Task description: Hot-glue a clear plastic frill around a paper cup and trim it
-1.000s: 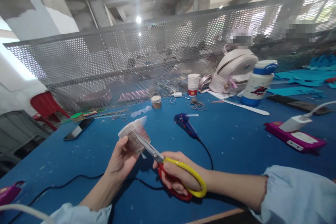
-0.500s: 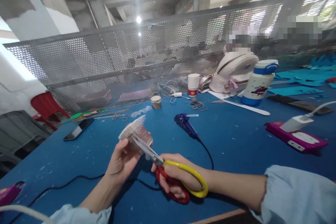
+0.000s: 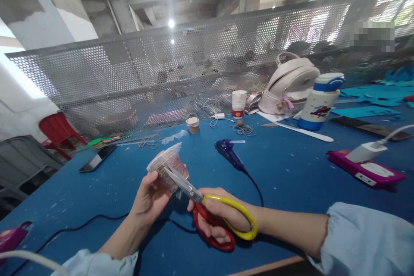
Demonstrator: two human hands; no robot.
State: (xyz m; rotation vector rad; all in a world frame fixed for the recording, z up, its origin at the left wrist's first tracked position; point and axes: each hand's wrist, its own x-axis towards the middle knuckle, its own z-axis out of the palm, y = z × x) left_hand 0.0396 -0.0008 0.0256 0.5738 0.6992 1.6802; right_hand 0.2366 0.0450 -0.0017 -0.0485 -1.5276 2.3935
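My left hand [image 3: 151, 198] grips a small cup-shaped piece [image 3: 174, 161], tilted on its side, with a brownish ribbed wall and a whitish lace-like edge. In my right hand [image 3: 220, 211] is a pair of scissors [image 3: 247, 220] with one yellow and one red handle loop. Their blades lie against the side of the cup-shaped piece, close together; whether they bite into it I cannot tell. Beyond my hands a blue glue gun [image 3: 229, 154] rests on the blue table [image 3: 278, 181], a clear stick showing at its end and its black cord trailing toward me.
A small brown pot with a handle [image 3: 193, 125], stacked paper cups [image 3: 238, 104], a pale backpack [image 3: 287, 86] and a bottle [image 3: 318, 102] stand at the back. A purple power strip [image 3: 365, 170] lies right, a phone [image 3: 97, 158] left. A mesh barrier [image 3: 136, 73] borders the table.
The scissor blades look slightly closer together, and the scissors have shifted a touch to the right. My left hand and the cup-shaped piece have barely moved.
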